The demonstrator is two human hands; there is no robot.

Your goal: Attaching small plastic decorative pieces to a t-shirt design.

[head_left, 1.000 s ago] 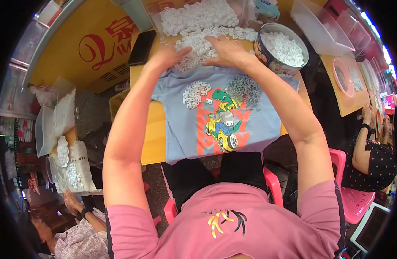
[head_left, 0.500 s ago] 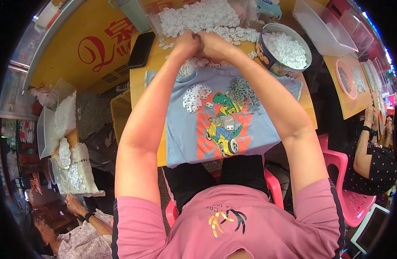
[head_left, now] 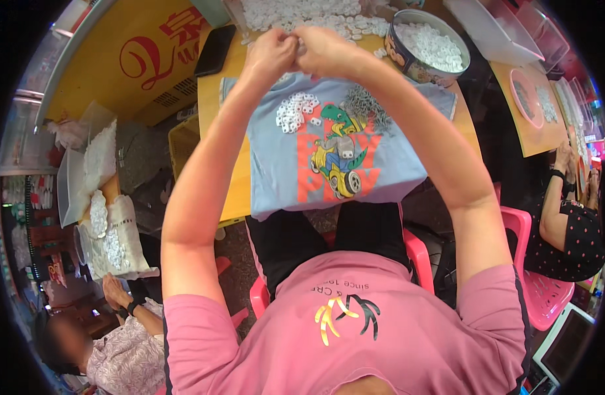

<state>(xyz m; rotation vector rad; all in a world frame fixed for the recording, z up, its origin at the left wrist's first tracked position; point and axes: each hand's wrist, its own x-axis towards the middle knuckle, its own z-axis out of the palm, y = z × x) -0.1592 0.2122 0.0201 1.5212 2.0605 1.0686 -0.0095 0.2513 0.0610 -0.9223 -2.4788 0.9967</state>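
Both hands pinched together over the shirt
Left hand [head_left: 271, 56] and right hand [head_left: 325, 52] close fingertips on a small part, too tiny to identify; best kept low over the shirt [head_left: 381, 164] so drops land there.

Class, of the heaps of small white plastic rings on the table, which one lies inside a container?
The heap in the round metal tin, beside the right hand. The others lie loose on the blue printed cloth and the tabletop.

yellow sign [head_left: 128, 62], red lettering: far left | dark phone [head_left: 215, 50], screen off: table's left edge

small white rings [head_left: 297, 110] heaped on light-blue cloth [head_left: 282, 171] (cartoon print), more piled beyond on table
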